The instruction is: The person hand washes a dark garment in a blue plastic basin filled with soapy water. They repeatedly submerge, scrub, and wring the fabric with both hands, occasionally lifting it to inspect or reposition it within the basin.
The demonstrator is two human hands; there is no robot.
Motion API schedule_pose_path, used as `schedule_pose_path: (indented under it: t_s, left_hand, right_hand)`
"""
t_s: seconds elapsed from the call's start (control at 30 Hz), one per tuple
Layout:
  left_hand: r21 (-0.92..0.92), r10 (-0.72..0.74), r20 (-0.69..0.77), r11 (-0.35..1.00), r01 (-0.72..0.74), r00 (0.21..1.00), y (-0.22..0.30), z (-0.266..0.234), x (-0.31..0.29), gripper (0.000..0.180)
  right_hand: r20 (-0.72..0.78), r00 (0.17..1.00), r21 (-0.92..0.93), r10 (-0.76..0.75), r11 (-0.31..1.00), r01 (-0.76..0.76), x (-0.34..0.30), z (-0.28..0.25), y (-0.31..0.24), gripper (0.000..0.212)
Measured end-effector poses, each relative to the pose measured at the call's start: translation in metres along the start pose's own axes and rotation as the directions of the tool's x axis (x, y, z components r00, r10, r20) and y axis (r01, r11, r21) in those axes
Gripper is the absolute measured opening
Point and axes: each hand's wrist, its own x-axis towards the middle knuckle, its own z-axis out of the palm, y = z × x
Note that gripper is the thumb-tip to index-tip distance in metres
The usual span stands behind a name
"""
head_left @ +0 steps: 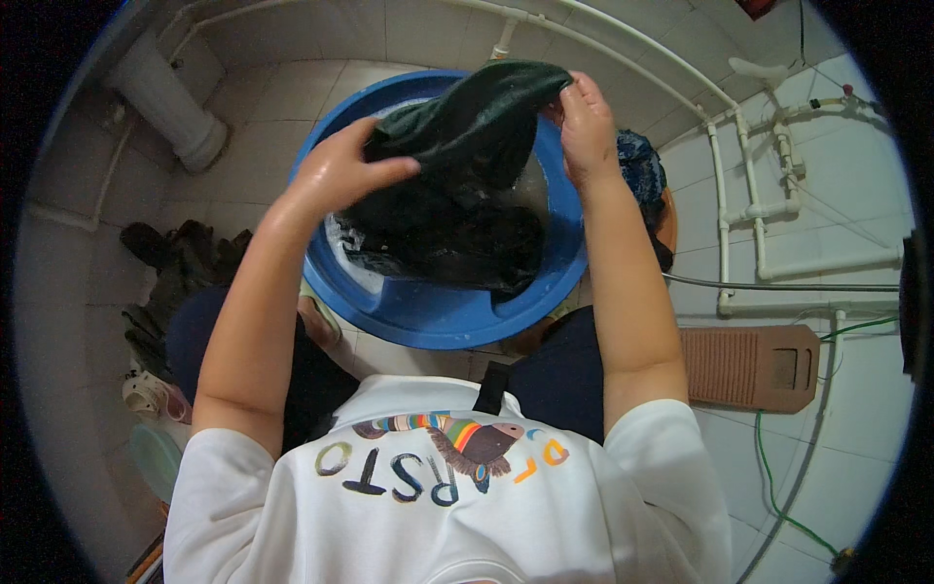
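Observation:
A wet dark green garment (467, 107) is raised over a blue basin (438, 326), its lower, almost black folds hanging into whitish, sudsy water. My right hand (587, 127) grips its top right corner, fingers closed around the cloth. At the garment's left edge is my left hand (341, 170), thumb stretched out across the front of the cloth. The other fingers of that hand are partly hidden behind the fabric, which lies loosely between them and the thumb.
Dark crumpled clothes (185, 263) lie on the floor at left. Blue patterned cloth (639, 170) fills an orange container (668, 229) right of the basin. A brown washboard (749, 368) leans near white wall pipes (725, 214). Pale clogs (148, 394) and a thick white pipe (170, 107) are at left.

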Motion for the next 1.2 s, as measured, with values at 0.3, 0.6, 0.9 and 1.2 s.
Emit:
schedule_pose_path:
  t_s: [0.3,0.6,0.9,1.2]
  left_hand:
    - [0.245,-0.103,0.678,0.965,-0.092,0.728,0.041,0.034,-0.003,0.049]
    - [-0.846,-0.25,0.482,-0.382,0.372,0.84,0.004,0.05,-0.001,0.043]
    - [-0.734,-0.801,0.214,0.246,0.633,0.559,-0.01,0.096,0.003,0.054]
    - [-0.956,-0.457,0.294,-0.131,0.264,0.839,-0.035,0.094,0.005,0.041]
  right_hand:
    - [0.194,0.961,-0.624,0.195,0.781,-0.032,-0.015,-0.021,0.06,0.031]
    - [0.253,0.7,-0.863,0.668,0.483,-0.149,-0.055,-0.043,0.162,0.052]
    - [0.093,0.565,-0.926,0.82,0.279,-0.253,-0.063,-0.044,0.2,0.056]
    - [-0.046,0.969,-0.765,0.242,0.616,-0.19,-0.044,-0.012,0.179,0.031]
